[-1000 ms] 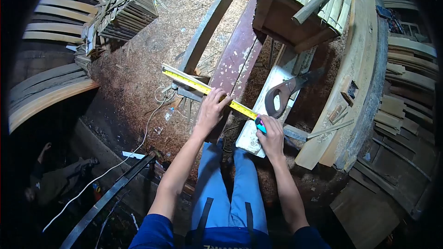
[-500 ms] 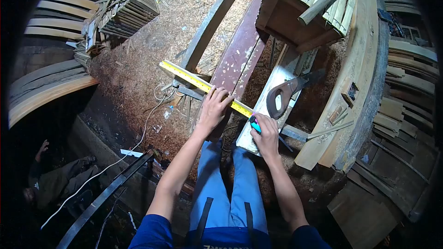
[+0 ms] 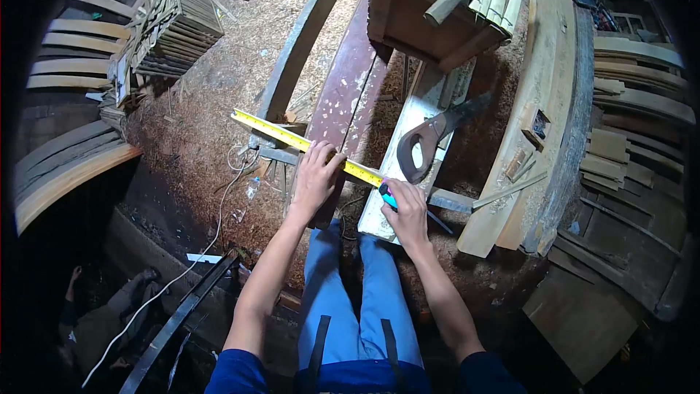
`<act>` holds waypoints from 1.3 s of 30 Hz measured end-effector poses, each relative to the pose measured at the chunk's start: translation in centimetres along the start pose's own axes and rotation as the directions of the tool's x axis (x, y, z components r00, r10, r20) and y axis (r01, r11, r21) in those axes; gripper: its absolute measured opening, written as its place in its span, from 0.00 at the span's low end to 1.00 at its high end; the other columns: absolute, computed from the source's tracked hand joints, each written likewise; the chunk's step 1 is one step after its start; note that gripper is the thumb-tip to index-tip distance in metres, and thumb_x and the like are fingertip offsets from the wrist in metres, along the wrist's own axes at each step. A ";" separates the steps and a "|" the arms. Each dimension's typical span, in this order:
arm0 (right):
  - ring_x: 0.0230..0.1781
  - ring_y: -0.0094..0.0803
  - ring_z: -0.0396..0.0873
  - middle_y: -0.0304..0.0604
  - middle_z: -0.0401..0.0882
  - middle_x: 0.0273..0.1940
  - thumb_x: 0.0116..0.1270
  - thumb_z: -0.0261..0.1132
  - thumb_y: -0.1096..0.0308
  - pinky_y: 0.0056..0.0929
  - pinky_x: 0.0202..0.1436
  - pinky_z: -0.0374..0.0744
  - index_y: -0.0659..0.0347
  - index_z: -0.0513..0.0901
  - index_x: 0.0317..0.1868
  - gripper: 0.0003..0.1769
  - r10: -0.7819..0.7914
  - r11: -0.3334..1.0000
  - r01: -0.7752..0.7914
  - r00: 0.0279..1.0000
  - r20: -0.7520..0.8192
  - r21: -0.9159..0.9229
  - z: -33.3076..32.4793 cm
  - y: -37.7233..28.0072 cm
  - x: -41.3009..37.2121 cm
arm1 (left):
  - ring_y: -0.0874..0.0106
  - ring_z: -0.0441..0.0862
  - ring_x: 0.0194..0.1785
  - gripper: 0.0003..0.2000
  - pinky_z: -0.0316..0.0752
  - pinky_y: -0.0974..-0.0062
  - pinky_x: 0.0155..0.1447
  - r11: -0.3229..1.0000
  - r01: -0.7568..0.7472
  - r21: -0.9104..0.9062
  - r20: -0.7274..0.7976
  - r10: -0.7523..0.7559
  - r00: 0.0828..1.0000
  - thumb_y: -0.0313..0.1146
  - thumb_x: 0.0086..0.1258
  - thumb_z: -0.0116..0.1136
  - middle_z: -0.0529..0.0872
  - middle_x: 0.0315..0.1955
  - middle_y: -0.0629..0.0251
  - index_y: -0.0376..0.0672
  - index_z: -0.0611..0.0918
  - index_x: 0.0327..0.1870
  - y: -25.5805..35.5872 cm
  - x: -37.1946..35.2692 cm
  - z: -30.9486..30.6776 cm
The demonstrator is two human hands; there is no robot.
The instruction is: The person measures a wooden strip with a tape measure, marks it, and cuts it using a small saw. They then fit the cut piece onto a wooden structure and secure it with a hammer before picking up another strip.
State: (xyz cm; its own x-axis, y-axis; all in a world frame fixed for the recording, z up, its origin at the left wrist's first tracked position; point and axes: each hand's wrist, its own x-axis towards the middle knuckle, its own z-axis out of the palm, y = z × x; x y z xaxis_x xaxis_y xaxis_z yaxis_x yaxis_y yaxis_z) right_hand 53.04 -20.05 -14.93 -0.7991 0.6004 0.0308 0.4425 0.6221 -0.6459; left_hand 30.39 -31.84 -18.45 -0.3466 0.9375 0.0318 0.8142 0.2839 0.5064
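Observation:
A yellow tape measure blade [image 3: 270,129] is drawn out slantwise over a reddish-brown plank [image 3: 343,95], with a pale edge along it that may be a thin wood strip. My left hand [image 3: 315,179] is closed over the blade near its middle, fingertips on top. At the blade's near end my right hand [image 3: 410,215] grips the turquoise and black tape case [image 3: 388,195], partly hidden by my fingers. Beneath that hand runs a whitish board [image 3: 375,219]. A handsaw [image 3: 417,157] with a dark handle lies on this board, just beyond my right hand.
A wooden box [image 3: 408,22] topped with slats and a loose stick stands ahead. Long timbers [image 3: 510,175] curve along the right. Stacked slats [image 3: 179,29] sit at the upper left. A white cord [image 3: 211,237] crosses the floor. Another person [image 3: 109,321] is at the lower left.
The view has shifted, so the planks, box and saw appear farther left. Both hands keep their hold on the tape measure, and the blade's extended length looks about the same.

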 end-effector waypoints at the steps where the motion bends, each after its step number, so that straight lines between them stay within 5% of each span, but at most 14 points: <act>1: 0.59 0.46 0.81 0.49 0.84 0.57 0.53 0.74 0.76 0.46 0.66 0.74 0.65 0.82 0.62 0.32 0.004 1.000 -0.004 1.000 0.003 0.003 -0.1 -0.1 0.0 | 0.51 0.73 0.72 0.26 0.62 0.47 0.82 1.000 0.007 0.009 0.009 -0.007 1.000 0.20 0.53 0.67 0.80 0.57 0.54 0.46 0.84 0.57 0.1 0.0 0.0; 8: 0.58 0.44 0.81 0.48 0.84 0.56 0.53 0.75 0.75 0.45 0.65 0.74 0.64 0.81 0.63 0.33 0.016 1.000 -0.016 1.000 0.014 -0.015 -0.3 -0.3 0.2 | 0.55 0.69 0.77 0.18 0.47 0.45 0.87 0.997 0.036 -0.069 0.017 -0.035 0.999 0.35 0.70 0.62 0.80 0.63 0.55 0.45 0.84 0.61 2.7 0.3 0.3; 13: 0.60 0.41 0.80 0.45 0.84 0.56 0.53 0.75 0.73 0.44 0.65 0.73 0.61 0.81 0.65 0.35 0.010 0.999 -0.009 1.000 0.020 -0.037 -0.2 -0.1 0.0 | 0.61 0.74 0.72 0.14 0.46 0.46 0.87 0.994 -0.074 -0.076 0.079 0.080 0.994 0.37 0.74 0.63 0.83 0.57 0.61 0.46 0.86 0.57 4.6 1.0 3.2; 21: 0.61 0.39 0.79 0.41 0.85 0.59 0.54 0.76 0.69 0.43 0.65 0.70 0.58 0.81 0.65 0.35 0.077 0.995 -0.076 0.997 0.005 -0.066 0.2 0.2 -0.7 | 0.63 0.77 0.66 0.08 0.41 0.46 0.87 0.998 -0.040 -0.057 0.114 0.046 0.992 0.38 0.73 0.64 0.86 0.44 0.66 0.46 0.89 0.46 5.0 2.4 4.3; 30: 0.62 0.40 0.81 0.43 0.86 0.61 0.50 0.79 0.72 0.43 0.64 0.72 0.60 0.83 0.64 0.36 0.081 0.996 -0.082 0.996 -0.030 -0.041 0.3 -0.1 -1.1 | 0.61 0.73 0.68 0.09 0.32 0.30 0.82 0.997 -0.075 0.012 0.270 0.069 0.960 0.44 0.71 0.67 0.84 0.47 0.69 0.52 0.93 0.41 3.9 4.1 3.8; 39: 0.63 0.39 0.79 0.41 0.85 0.62 0.48 0.80 0.73 0.46 0.66 0.71 0.58 0.84 0.63 0.37 0.081 0.994 -0.085 0.995 -0.058 -0.073 1.2 -0.4 -2.0 | 0.60 0.72 0.69 0.09 0.31 0.29 0.81 0.988 -0.150 0.035 0.338 0.130 0.932 0.42 0.71 0.67 0.83 0.48 0.67 0.50 0.92 0.43 3.7 4.7 3.4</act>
State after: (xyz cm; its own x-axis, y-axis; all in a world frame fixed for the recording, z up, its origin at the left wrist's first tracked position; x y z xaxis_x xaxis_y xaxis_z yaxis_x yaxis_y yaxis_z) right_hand 53.96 -22.08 -15.61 -0.7358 0.6768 0.0226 0.5371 0.6037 -0.5891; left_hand 33.42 -25.71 -19.37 -0.0604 0.9788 -0.1958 0.8730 0.1469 0.4652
